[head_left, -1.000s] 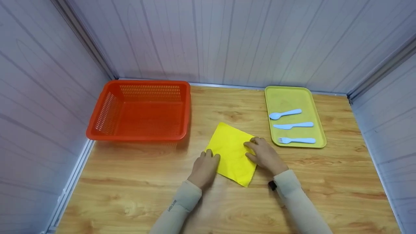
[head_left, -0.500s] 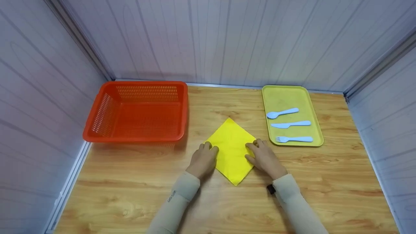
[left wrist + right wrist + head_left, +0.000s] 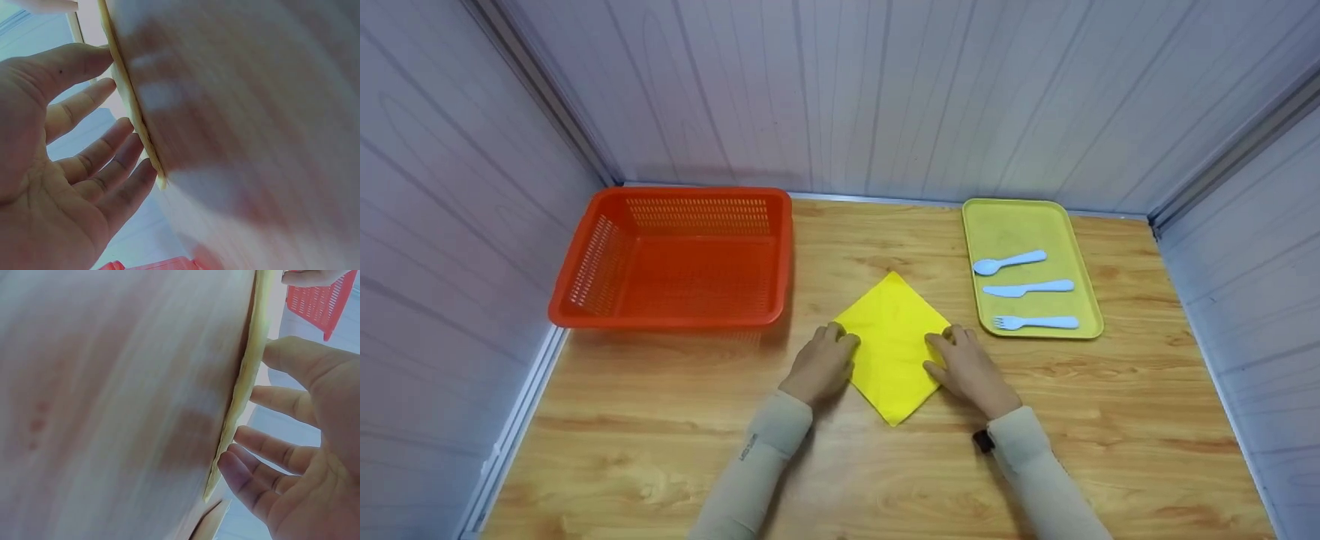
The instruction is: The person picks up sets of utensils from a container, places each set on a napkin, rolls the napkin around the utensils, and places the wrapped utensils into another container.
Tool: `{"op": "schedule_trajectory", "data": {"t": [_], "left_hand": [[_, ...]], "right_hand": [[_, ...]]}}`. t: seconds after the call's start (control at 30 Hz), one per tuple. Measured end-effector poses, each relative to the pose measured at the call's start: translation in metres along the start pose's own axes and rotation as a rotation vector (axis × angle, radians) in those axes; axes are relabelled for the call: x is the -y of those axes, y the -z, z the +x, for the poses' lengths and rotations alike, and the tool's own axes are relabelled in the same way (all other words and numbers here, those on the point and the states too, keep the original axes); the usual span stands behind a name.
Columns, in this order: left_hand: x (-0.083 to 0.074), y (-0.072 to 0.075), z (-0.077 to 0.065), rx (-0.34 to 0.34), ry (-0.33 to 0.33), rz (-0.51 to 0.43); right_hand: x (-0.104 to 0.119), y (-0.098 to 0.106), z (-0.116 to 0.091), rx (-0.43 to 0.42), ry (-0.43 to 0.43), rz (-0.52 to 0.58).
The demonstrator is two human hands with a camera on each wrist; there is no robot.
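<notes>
A folded yellow cloth lies flat on the wooden table, turned like a diamond with one corner towards me. At its left corner my left hand rests its fingertips on the edge. The left wrist view shows those fingers spread and only slightly bent against the cloth's edge. My right hand touches the right side in much the same way. Its fingers meet the layered edge in the right wrist view, without curling round it. Neither hand lifts the cloth.
A red plastic basket stands at the back left. Back right, close to my right hand, is a yellow tray bearing a pale blue spoon, knife and fork. Panel walls enclose the table at the back and sides.
The cloth has turned so that its near corner points straight at me. My left hand has moved slightly left and up; the right hand stays at the right side. The view shifted slightly.
</notes>
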State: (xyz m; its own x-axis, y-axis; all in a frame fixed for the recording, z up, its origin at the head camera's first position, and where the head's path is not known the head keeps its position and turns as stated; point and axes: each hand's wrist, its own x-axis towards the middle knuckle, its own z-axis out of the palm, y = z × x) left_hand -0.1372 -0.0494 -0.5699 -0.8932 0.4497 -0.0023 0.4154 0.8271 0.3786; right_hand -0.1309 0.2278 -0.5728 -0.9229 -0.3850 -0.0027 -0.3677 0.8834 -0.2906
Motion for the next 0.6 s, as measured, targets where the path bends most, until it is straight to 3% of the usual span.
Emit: {"op": "schedule_trajectory", "data": {"t": [0.2, 0.37, 0.5, 0.6], "left_hand": [[-0.002, 0.0, -0.004, -0.014, -0.025, 0.048], [-0.004, 0.002, -0.006, -0.079, -0.07, 0.067], [-0.011, 0.006, -0.002, -0.079, -0.08, 0.064], [-0.02, 0.01, 0.005, -0.071, -0.095, 0.072]], "right_hand": [[0.001, 0.0, 0.0, 0.007, -0.003, 0.018], [0.001, 0.001, -0.001, -0.006, 0.001, 0.041], [-0.002, 0.006, -0.001, -0.07, 0.025, 0.031], [-0.011, 0.014, 0.0, -0.162, 0.089, 0.008]]}}
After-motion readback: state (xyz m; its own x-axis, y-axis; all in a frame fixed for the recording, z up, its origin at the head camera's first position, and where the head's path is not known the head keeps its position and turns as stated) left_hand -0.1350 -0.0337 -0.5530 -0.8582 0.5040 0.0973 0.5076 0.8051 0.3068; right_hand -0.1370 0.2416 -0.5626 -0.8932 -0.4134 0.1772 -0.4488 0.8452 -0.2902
